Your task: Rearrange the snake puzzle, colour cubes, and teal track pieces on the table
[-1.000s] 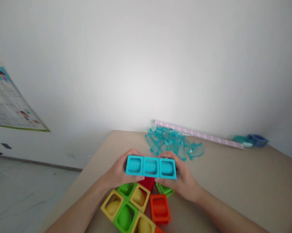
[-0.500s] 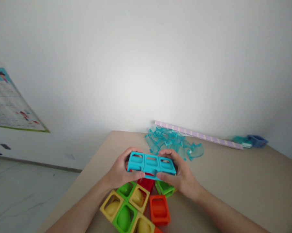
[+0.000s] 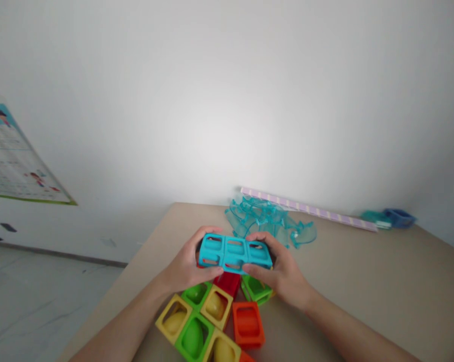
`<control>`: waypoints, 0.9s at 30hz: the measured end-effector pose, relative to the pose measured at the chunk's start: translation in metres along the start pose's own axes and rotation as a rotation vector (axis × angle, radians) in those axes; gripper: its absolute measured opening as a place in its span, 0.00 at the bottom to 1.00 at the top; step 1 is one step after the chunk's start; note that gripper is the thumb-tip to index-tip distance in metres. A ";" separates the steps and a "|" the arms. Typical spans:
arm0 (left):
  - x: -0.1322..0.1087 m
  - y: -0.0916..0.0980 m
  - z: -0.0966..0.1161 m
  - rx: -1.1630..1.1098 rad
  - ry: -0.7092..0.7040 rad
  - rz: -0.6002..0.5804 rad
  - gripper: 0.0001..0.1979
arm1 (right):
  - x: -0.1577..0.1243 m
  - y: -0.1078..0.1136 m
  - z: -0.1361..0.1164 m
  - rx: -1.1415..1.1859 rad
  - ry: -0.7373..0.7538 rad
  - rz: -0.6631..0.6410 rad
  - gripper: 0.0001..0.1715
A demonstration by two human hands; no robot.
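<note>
A row of three joined blue toy blocks (image 3: 235,246) with square openings is held up above the table between both hands. My left hand (image 3: 191,261) wraps its left end, the thumb along the lower edge. Around the right end closes my right hand (image 3: 281,266), its thumb also on the near edge. Below lie joined yellow and green blocks (image 3: 216,306), with rounded parts inside their openings. Close by are a loose orange block (image 3: 248,324), a red block (image 3: 228,284) and green blocks (image 3: 256,290), partly hidden by the hands.
Translucent teal curved plastic pieces (image 3: 262,218) are heaped toward the wall. A lilac striped strip (image 3: 309,208) lies along the table's back edge. At the far right sit a blue container (image 3: 399,218) and teal item (image 3: 376,219). A poster (image 3: 23,161) hangs on the left wall.
The blue block row has tilted a little in my hands, so its lower row of openings shows more clearly. Both hands keep their grip; the other blocks stay put.
</note>
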State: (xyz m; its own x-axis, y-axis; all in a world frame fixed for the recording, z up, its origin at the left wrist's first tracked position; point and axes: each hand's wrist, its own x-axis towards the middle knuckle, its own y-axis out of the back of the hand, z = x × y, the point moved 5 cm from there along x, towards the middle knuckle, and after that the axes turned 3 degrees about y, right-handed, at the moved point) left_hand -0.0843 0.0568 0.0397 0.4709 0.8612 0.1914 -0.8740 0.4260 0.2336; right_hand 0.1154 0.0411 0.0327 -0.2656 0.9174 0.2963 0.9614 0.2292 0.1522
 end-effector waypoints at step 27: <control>0.008 -0.001 -0.008 -0.259 -0.134 0.010 0.32 | 0.007 0.046 -0.082 -0.698 0.367 0.174 0.13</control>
State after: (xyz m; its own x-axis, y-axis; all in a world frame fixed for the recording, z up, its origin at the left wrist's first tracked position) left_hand -0.0803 0.0651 0.0337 0.4591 0.8286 0.3204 -0.8718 0.4895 -0.0166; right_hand 0.1521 0.0312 0.1194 -0.2394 0.7280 0.6425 0.7568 -0.2747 0.5932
